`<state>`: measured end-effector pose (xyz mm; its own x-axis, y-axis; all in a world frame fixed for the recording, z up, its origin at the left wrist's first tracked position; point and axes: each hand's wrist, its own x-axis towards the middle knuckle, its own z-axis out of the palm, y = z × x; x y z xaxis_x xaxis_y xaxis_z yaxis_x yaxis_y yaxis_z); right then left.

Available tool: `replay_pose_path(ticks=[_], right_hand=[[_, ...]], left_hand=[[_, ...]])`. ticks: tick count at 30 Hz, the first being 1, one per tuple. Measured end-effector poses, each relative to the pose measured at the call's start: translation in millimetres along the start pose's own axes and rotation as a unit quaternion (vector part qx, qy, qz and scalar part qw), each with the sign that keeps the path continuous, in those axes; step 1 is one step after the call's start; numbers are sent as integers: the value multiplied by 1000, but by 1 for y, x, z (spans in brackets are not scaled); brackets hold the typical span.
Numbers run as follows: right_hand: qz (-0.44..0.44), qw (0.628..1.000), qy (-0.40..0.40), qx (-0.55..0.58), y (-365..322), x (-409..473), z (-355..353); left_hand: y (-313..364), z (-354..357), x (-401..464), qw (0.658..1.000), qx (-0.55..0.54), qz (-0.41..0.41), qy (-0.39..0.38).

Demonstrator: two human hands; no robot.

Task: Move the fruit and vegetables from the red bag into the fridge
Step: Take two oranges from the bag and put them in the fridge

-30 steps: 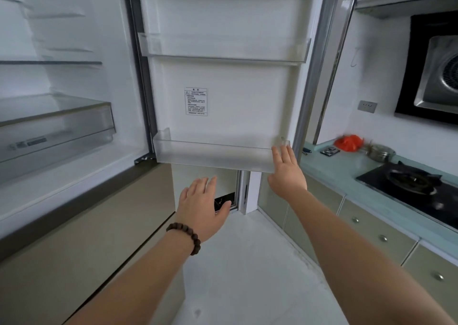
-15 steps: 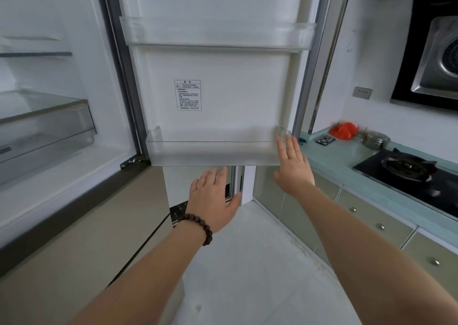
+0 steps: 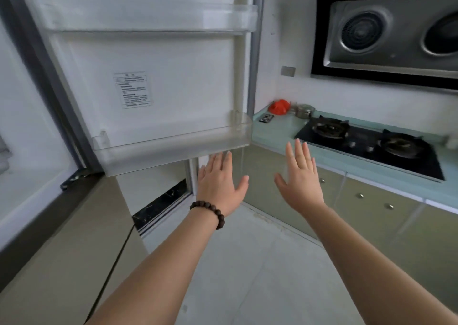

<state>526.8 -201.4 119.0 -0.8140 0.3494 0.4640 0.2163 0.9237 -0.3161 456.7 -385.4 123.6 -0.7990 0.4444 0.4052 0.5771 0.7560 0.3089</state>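
The fridge door (image 3: 173, 76) stands swung open in front of me, its clear door shelves (image 3: 173, 148) bare. The red bag (image 3: 279, 106) lies far off on the pale green counter, in the corner behind the door's edge. My left hand (image 3: 219, 183), with a bead bracelet at the wrist, is flat and open just below the lower door shelf. My right hand (image 3: 298, 178) is open too, fingers spread, to the right of the door and apart from it. Neither hand holds anything. No fruit or vegetables can be seen.
A gas hob (image 3: 366, 143) is set in the counter (image 3: 277, 131), with a range hood (image 3: 391, 32) above it. A small steel pot (image 3: 305, 110) stands beside the red bag. Cabinet drawers (image 3: 371, 200) run under the counter. The fridge interior (image 3: 29, 126) shows at left.
My view has turned right toward the counter. My right hand has come off the edge of the fridge door, and both hands have shifted right.
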Motion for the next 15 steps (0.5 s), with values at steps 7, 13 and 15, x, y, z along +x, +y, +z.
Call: replay_pose_path(ticks=[7,13,15], right_hand=[[174,983,27,-41,69,-104,-24],[322,940,64,-91,131,-199,-71],[366,921,81,-107,151,-235,-92]], left_hand=[[88,60,-6,987,-65,120,-85],[198,113,-48,950,-110,240,-164],[237,125,-69,932,-120,287,-187]])
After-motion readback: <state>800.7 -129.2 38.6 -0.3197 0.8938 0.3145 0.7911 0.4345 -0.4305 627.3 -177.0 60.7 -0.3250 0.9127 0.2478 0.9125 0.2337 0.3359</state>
